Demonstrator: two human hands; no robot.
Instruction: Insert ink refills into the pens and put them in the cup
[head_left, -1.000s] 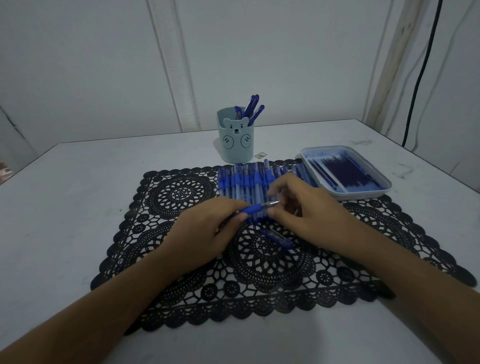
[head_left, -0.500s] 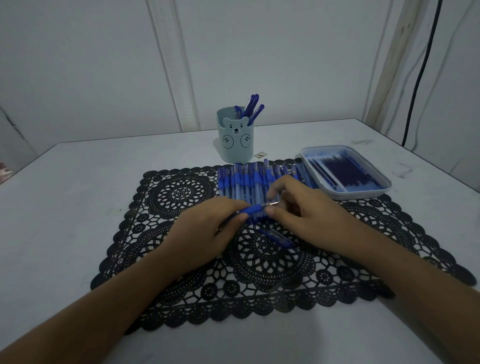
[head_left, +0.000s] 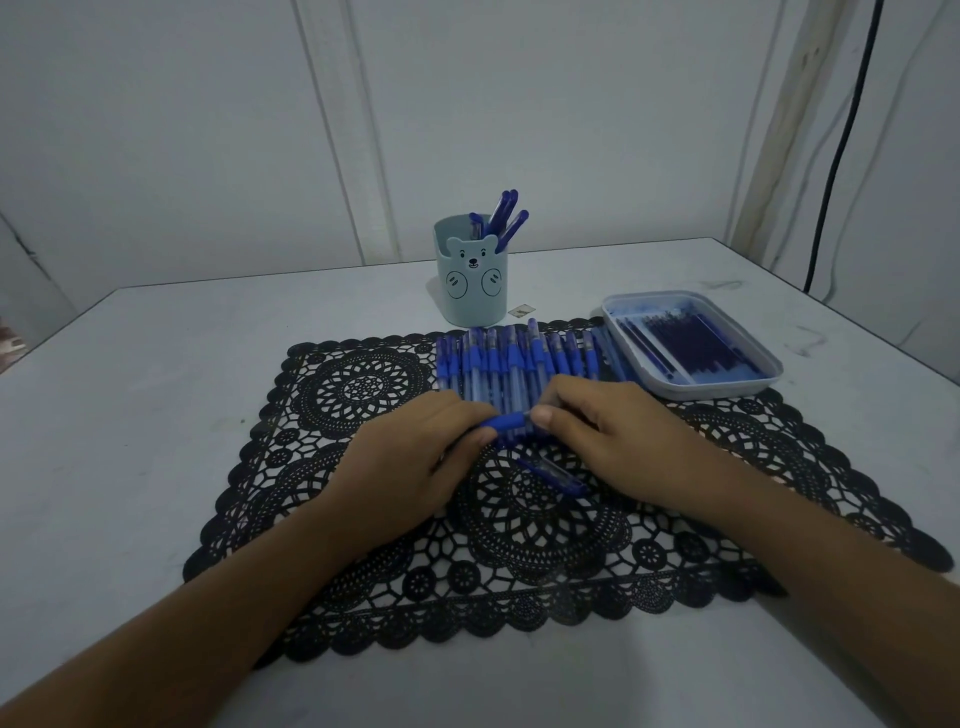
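- Left hand grips the blue plastic pen by its barrel, above the middle of the black lace mat.
- Right hand pinches the pen's tip end with thumb and fingers.

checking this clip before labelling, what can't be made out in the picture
- Head view: held pen, mostly covered by left hand and right hand; refill seating unseen.
- Head view: refills in the tray, too dark and small to count.
- Head view: cup wall hides its pens' lower parts.
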